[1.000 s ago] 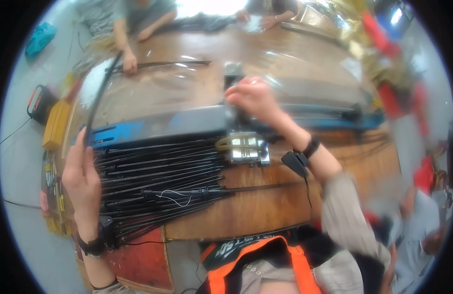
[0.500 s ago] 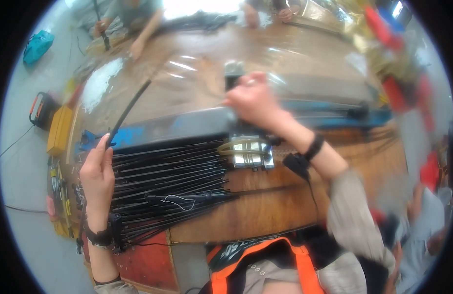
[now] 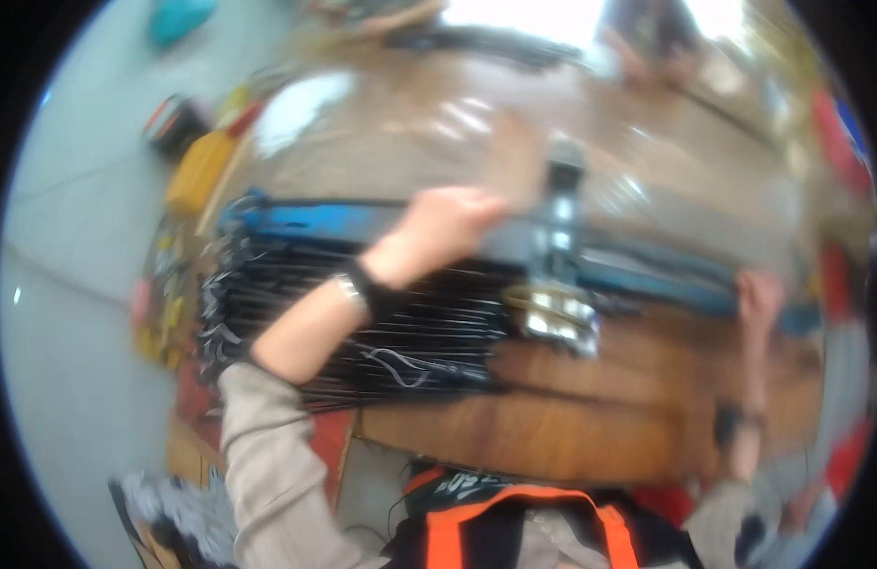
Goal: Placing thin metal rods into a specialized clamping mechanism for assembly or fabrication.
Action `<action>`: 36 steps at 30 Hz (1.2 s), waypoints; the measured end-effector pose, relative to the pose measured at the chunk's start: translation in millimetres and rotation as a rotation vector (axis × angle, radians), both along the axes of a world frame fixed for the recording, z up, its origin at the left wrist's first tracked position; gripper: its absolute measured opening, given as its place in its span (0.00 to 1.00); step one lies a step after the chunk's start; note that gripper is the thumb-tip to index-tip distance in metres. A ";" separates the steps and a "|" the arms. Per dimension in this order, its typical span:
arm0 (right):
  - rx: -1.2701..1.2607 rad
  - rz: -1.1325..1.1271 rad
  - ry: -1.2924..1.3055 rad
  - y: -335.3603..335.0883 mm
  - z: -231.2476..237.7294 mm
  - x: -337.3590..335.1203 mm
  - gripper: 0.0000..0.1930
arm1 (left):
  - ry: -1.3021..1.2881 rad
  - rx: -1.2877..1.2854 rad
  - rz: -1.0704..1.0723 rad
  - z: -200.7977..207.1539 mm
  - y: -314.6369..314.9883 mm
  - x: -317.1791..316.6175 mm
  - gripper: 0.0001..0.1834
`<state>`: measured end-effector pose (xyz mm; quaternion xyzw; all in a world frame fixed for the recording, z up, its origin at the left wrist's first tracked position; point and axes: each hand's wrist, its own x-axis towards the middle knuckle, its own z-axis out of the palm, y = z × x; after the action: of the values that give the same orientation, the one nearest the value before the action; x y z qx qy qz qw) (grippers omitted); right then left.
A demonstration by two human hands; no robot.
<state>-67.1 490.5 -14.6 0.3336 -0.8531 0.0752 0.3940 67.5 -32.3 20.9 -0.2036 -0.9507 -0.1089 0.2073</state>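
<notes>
Motion blurs both hands. My left hand [image 3: 443, 228] is closed above the blue and grey rail [image 3: 334, 220], just left of the upright metal fixture [image 3: 562, 213]. A long thin black rod appears to run from its fingers across the fixture, though the blur hides much of it. Far to the right, near the rail's other end, my right hand [image 3: 759, 292] has its fingers curled; what they hold cannot be made out. Many black rods [image 3: 429, 318] lie side by side below my left forearm. A shiny metal block [image 3: 557, 318] sits below the fixture.
Clear sheeting covers the far part of the table [image 3: 391, 142]. A yellow box [image 3: 200, 171] and a black case [image 3: 176, 126] are beyond its left edge. Across the table another person's hands [image 3: 652, 66] show blurred. A white looped cord [image 3: 405, 368] lies on the rods.
My left hand has moved right, from the rods' left end to the fixture. My right hand has left the fixture for the far right. The whole view has shifted.
</notes>
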 end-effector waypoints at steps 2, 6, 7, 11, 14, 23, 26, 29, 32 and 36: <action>-0.083 -0.052 -0.194 -5.7 -0.6 7.3 0.03 | -0.008 -0.013 0.017 -8.4 1.8 -8.0 0.03; -0.085 -0.079 -0.224 -2.2 -11.0 4.2 0.03 | -0.068 0.019 0.039 -5.5 3.8 -9.7 0.06; -0.103 -0.068 -0.233 -4.1 -12.8 1.1 0.02 | -0.087 0.034 0.042 -3.6 4.3 -9.5 0.07; -0.119 -0.052 -0.235 -5.3 -13.8 -2.2 0.02 | -0.151 0.164 0.054 -9.2 10.4 -14.1 0.09; -0.085 -0.056 -0.207 -4.8 -15.8 -3.0 0.02 | -0.162 0.237 0.089 -12.6 11.6 -11.9 0.09; -0.031 -0.216 -0.153 -5.5 -3.0 25.0 0.09 | 0.081 0.298 -0.034 -23.3 22.0 -14.1 0.10; -0.051 -0.015 -0.185 -69.6 8.1 53.8 0.19 | -0.060 0.150 0.073 -25.0 12.6 -12.5 0.10; -0.065 0.159 -0.096 -100.5 -4.6 95.3 0.17 | -0.095 0.023 0.178 -13.2 24.5 -10.6 0.07; -0.095 0.180 -0.219 -105.9 -12.7 122.8 0.15 | -0.144 0.035 0.166 -12.3 33.2 -19.1 0.07; -0.184 0.175 -0.332 -108.4 -23.3 128.1 0.15 | -0.236 0.026 0.211 -8.0 33.9 -20.0 0.09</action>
<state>61.0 382.2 -37.8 0.3519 -0.8637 0.2408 0.2689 47.4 1.6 12.8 -0.0858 -0.9830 -0.1221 0.1072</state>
